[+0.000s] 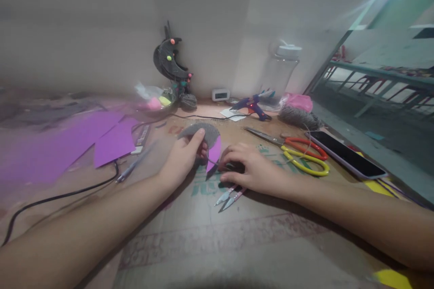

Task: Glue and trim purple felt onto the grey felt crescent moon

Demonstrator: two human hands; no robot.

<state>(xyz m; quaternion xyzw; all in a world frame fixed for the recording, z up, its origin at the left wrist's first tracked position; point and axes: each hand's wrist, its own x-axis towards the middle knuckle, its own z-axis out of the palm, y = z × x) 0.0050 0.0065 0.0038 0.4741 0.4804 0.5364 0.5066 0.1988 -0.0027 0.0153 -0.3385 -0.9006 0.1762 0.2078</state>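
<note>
My left hand (185, 156) grips a grey knitted half-round piece (203, 133) with a pink paper piece (214, 153) under its right side, thumb lying on top. My right hand (252, 169) rests palm down just to the right, fingers curled over something dark I cannot make out on the cardboard. Small thread snips (228, 197) lie below that hand, touching its lower edge.
Red-and-yellow scissors (298, 151) and a phone (346, 153) lie to the right. A glue gun (252, 106), grey yarn (298, 117) and a clear bottle (283, 70) stand at the back. Purple sheets (84, 140), pens (134, 167) and a black cable (61, 196) are left. A black crescent figure (171, 63) leans at the wall.
</note>
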